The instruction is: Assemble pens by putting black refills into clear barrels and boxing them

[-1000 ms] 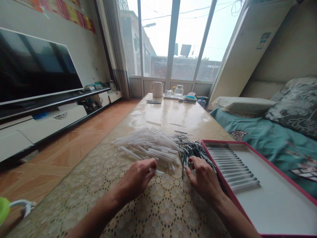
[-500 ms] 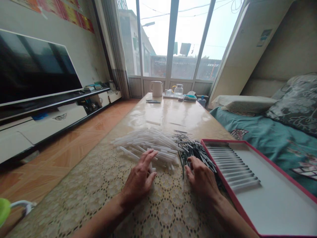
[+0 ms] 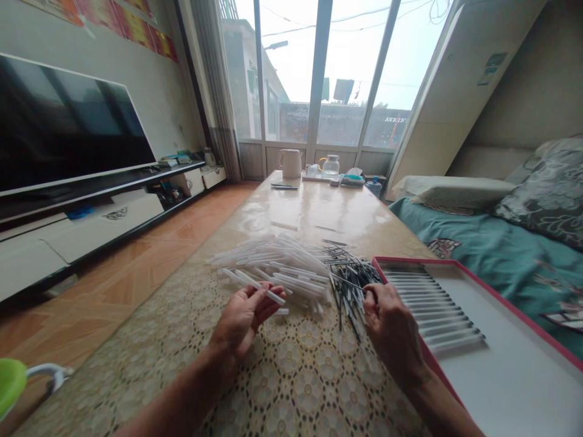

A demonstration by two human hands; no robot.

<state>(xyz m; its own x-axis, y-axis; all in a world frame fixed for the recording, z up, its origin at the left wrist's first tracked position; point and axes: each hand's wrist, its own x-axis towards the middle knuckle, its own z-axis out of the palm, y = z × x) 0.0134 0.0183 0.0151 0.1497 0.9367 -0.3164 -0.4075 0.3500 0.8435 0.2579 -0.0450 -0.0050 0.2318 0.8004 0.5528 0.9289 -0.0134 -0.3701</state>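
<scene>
My left hand (image 3: 246, 312) is closed round a translucent white plastic tube (image 3: 276, 297), pinched between thumb and fingers above the table. Beyond it lies a loose pile of similar white tubes (image 3: 291, 264). My right hand (image 3: 389, 321) pinches one end of a thin dark rod, like a pen refill (image 3: 347, 281), which points left over a heap of dark rods (image 3: 350, 267). To the right, a red-rimmed white box (image 3: 505, 346) holds a row of white tubes with dark ends (image 3: 432, 303), laid side by side. My right fingertips are partly hidden.
The long table has a patterned cover (image 3: 310, 382). At its far end stand a beige jug (image 3: 290, 164), a glass pot (image 3: 331, 165) and a tissue pack (image 3: 353, 178). A sofa (image 3: 469, 230) runs along the right, a television cabinet (image 3: 118, 215) along the left.
My left hand has lifted a white tube off the table and turned palm inward. My right hand has picked a thin dark rod from the heap and shifted right, towards the box.
</scene>
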